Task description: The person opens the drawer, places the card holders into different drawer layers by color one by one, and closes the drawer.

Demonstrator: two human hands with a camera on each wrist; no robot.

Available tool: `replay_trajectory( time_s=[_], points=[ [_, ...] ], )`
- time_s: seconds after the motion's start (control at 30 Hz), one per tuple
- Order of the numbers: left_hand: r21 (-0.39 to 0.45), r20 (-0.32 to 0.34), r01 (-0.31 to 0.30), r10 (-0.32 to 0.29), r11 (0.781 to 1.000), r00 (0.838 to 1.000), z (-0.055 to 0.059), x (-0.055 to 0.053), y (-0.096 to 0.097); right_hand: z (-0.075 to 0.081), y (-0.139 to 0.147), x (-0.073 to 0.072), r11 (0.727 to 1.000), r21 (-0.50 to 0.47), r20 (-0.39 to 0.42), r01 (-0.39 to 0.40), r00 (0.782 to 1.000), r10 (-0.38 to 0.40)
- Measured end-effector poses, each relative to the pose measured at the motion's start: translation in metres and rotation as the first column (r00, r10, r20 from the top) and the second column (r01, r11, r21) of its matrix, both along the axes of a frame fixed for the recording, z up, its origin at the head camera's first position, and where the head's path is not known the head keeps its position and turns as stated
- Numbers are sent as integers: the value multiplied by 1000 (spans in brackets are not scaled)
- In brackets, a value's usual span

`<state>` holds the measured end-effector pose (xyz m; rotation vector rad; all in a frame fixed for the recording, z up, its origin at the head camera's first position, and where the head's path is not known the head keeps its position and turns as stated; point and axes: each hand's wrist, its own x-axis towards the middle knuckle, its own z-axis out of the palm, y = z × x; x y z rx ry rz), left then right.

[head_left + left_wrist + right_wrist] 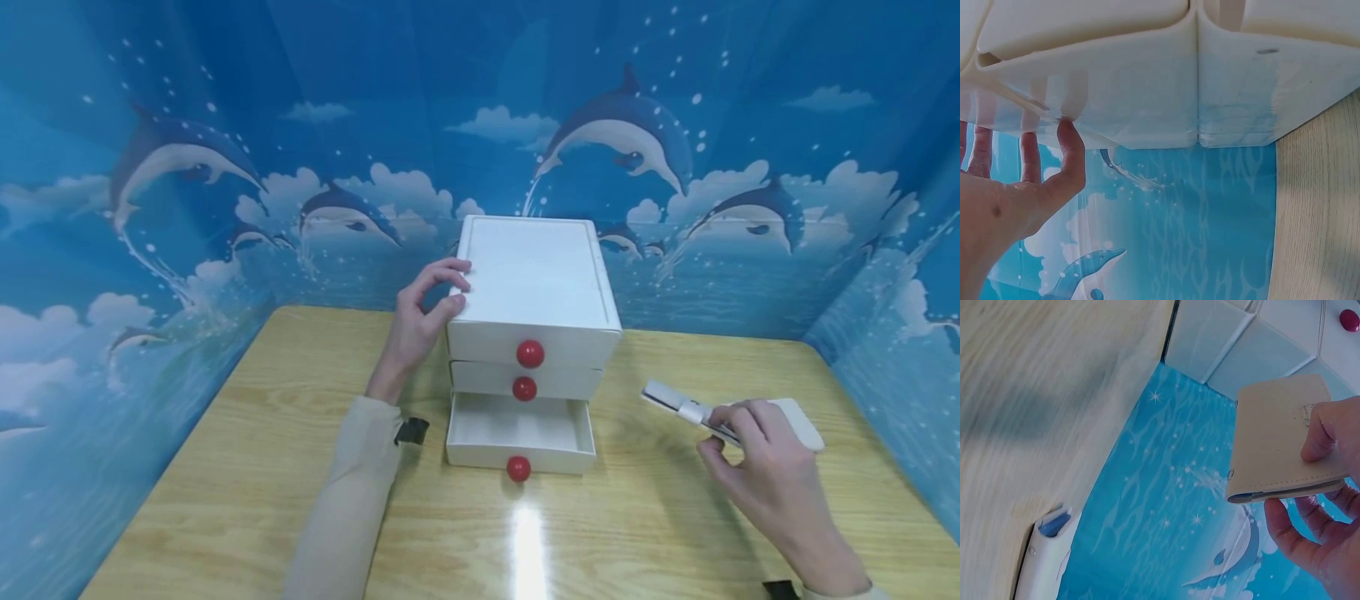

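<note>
A white drawer box (pixel 536 275) stands on the table, with round red knobs on its three drawers. Its bottom drawer (pixel 517 425) is pulled out and bare inside. My left hand (pixel 423 312) rests its fingertips and thumb on the box's upper left edge. At the right, my right hand (pixel 765 462) pinches a small cream notebook (pixel 1282 437) above the table, thumb on the cover and fingers beneath. Stitching runs along its edge, and it has a strap. A second cream notebook-like thing (pixel 1047 553) lies on the table, partly covered by my right hand in the head view.
The wooden table (pixel 247 483) runs up to blue curtains (pixel 450 100) printed with dolphins at the back and sides. The pulled-out drawer juts toward the front of the table. A dark strap (pixel 412 431) shows at my left sleeve.
</note>
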<state>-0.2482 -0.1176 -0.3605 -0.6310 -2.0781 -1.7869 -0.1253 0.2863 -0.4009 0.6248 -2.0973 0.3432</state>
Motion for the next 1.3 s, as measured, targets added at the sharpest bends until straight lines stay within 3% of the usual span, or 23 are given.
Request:
replay_trajectory(
  time_s=[0.23, 0.43, 1.3],
  points=[
    [-9, -1, -2, 2, 1000, 1000, 1, 0, 0, -2, -11, 1, 999, 5, 16, -38, 999, 38],
    [-2, -14, 0, 0, 1000, 1000, 0, 0, 0, -3, -18, 0, 997, 12, -17, -82, 996, 82],
    [-6, -7, -11, 11, 1000, 1000, -2, 0, 1, -7, -37, -1, 985, 40, -15, -165, 986, 166]
  ],
)
